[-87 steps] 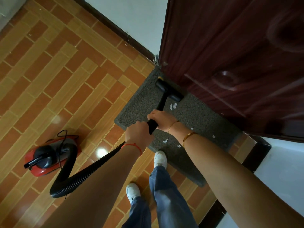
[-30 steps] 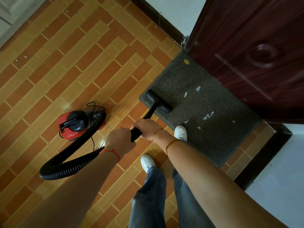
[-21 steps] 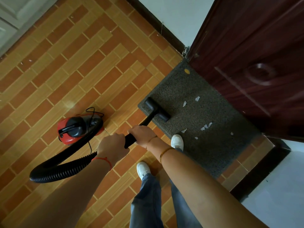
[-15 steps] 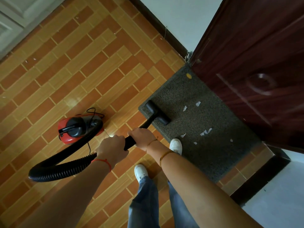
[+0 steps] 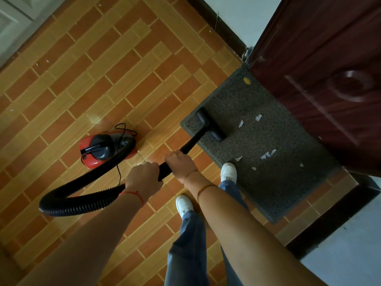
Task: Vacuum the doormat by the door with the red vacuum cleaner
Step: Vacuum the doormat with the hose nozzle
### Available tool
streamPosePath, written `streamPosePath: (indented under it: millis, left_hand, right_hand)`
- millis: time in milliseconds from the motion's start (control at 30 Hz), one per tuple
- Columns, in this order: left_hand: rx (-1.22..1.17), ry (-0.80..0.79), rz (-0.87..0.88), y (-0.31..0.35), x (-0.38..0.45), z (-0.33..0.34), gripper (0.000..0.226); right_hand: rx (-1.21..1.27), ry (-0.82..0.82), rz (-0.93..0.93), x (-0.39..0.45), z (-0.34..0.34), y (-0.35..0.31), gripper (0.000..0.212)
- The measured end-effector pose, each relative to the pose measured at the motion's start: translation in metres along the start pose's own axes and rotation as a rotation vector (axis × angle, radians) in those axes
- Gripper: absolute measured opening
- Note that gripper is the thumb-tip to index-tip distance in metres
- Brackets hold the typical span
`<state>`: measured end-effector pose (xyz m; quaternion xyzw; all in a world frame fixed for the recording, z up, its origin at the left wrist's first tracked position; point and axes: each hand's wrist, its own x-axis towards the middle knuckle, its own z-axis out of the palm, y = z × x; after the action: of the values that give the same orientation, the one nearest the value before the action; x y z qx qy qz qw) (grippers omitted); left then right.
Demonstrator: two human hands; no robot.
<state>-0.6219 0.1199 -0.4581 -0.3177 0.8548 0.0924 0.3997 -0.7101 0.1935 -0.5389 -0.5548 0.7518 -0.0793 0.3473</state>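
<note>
A dark grey doormat [image 5: 268,145] lies in front of the dark red door [image 5: 321,75]. The black floor nozzle [image 5: 210,124] sits on the mat's near left corner. My left hand [image 5: 143,178] and my right hand [image 5: 180,164] both grip the black wand [image 5: 191,144], right hand ahead of left. A ribbed black hose [image 5: 82,200] loops back to the red vacuum cleaner [image 5: 103,149] on the tiles at left. White paper scraps [image 5: 268,154] and a yellow spot [image 5: 246,80] lie on the mat.
Orange and tan floor tiles [image 5: 103,79] spread to the left. My white shoes stand close: one [image 5: 228,172] on the mat's near edge, the other [image 5: 184,204] on the tiles. A dark skirting [image 5: 218,21] runs along the wall. The vacuum's thin cord [image 5: 118,174] trails near the hose.
The nozzle has been drawn back from the door side of the mat to its near left corner, and over the last second it has stayed there. The view shifted slightly.
</note>
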Motion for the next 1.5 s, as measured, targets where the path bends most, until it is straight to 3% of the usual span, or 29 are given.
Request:
streamPosePath:
  millis: [433, 933, 1233, 1500]
  left_hand:
    - [-0.217, 0.038, 0.048, 0.115, 0.063, -0.036, 0.007]
    - [-0.167, 0.083, 0.146, 0.222, 0.145, -0.143, 0.014]
    - [-0.118, 0.044, 0.167, 0.231, 0.130, -0.149, 0.010]
    - [-0.106, -0.032, 0.186, 0.206, 0.081, -0.112, 0.009]
  right_hand:
    - [-0.062, -0.082, 0.036, -0.007, -0.063, 0.137, 0.019]
    - [-0.063, -0.075, 0.151, 0.014, -0.169, 0.266, 0.005]
    - [-0.047, -0.086, 0.124, -0.006, -0.174, 0.265, 0.003]
    - [0.029, -0.079, 0.135, -0.044, -0.133, 0.216, 0.006]
